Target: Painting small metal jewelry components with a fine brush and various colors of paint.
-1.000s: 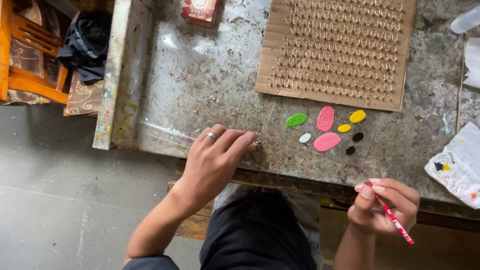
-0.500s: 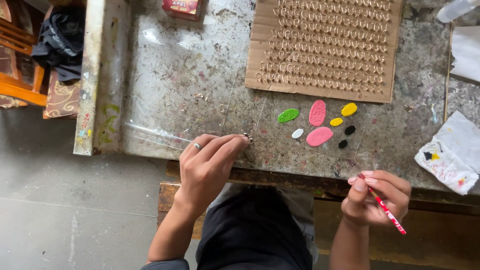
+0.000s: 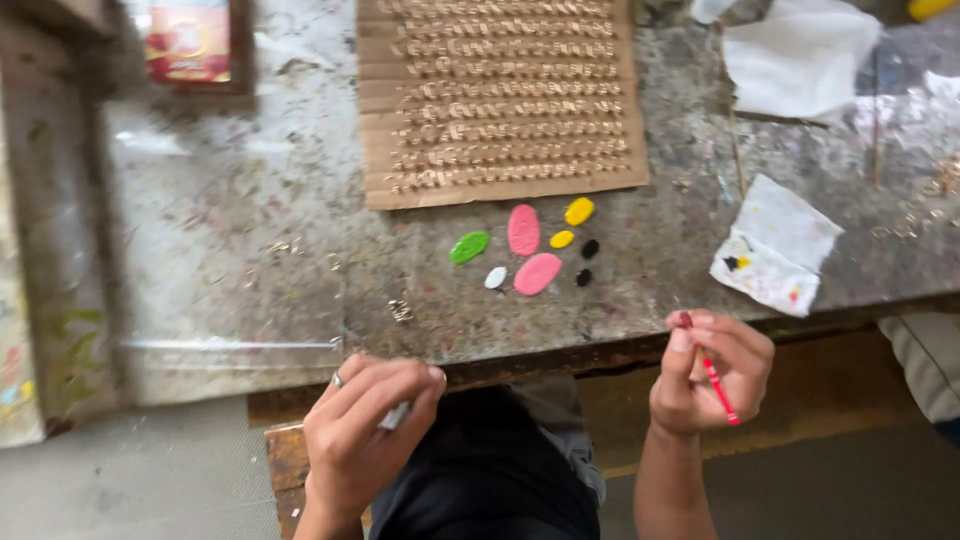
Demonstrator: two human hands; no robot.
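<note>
My left hand (image 3: 362, 432) hovers just off the near edge of the worn workbench (image 3: 250, 230), fingers pinched on a small pale piece I cannot make out. My right hand (image 3: 708, 372) grips a thin red stick (image 3: 712, 376) in front of the bench edge. On the bench lie blobs of paint: green (image 3: 469, 247), two pink (image 3: 524, 229), two yellow (image 3: 578, 211), white (image 3: 496, 277) and black (image 3: 590, 248). Behind them a cardboard sheet (image 3: 500, 100) carries rows of small golden metal pieces. One small metal piece (image 3: 400, 310) lies loose near the edge.
A stained white cloth (image 3: 775, 246) lies right of the paint, a larger white paper (image 3: 800, 55) behind it. A red box (image 3: 188, 40) stands at the back left. A clear plastic sheet (image 3: 200, 300) covers the bench's left part. A wooden stool edge (image 3: 285, 455) shows below.
My left hand has pulled back from the bench top to below its edge, now pinching a small piece. My right hand rose slightly with the red stick. The view shifted left and closer.
</note>
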